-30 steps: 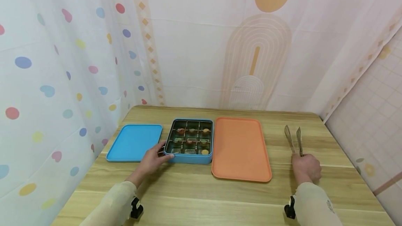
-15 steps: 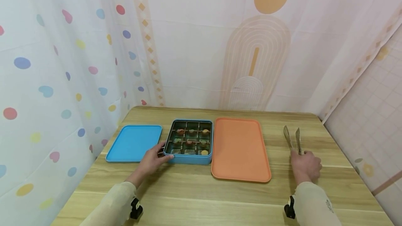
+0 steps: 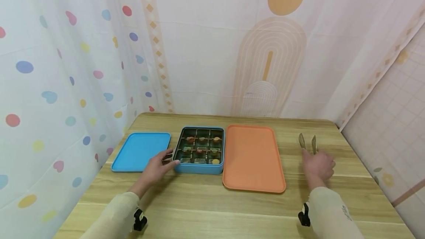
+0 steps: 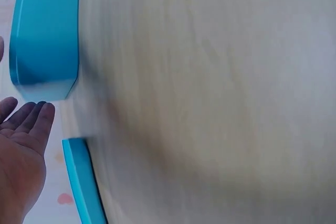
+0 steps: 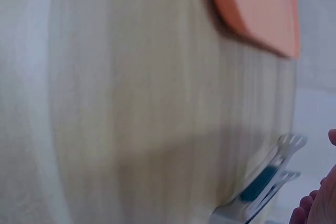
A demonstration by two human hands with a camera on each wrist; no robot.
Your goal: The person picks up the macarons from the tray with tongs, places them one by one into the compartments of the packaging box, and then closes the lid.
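My left hand (image 3: 155, 168) hovers at the near left corner of a blue square box (image 3: 199, 169). In the left wrist view its fingers are extended and apart from the box's blue side (image 4: 46, 40). A dark divided insert (image 3: 203, 133) fills the box, with small coloured pieces in several compartments. On the right, my right hand (image 3: 318, 166) is over the handle end of metal tongs (image 3: 301, 141). The right wrist view shows the tongs (image 5: 260, 184) lying on the table, with a dark teal grip, and the fingers (image 5: 299, 216) apart from them.
An orange tray (image 3: 254, 158) lies right of the box. The blue lid (image 3: 141, 152) lies flat to its left. All rest on a wood-grain table (image 3: 206, 209), with patterned curtains (image 3: 206, 47) behind and at the sides.
My left hand has drawn back slightly left from the box's corner. My right hand has moved forward and left over the tongs, its fingers off the handle, and now covers more of them.
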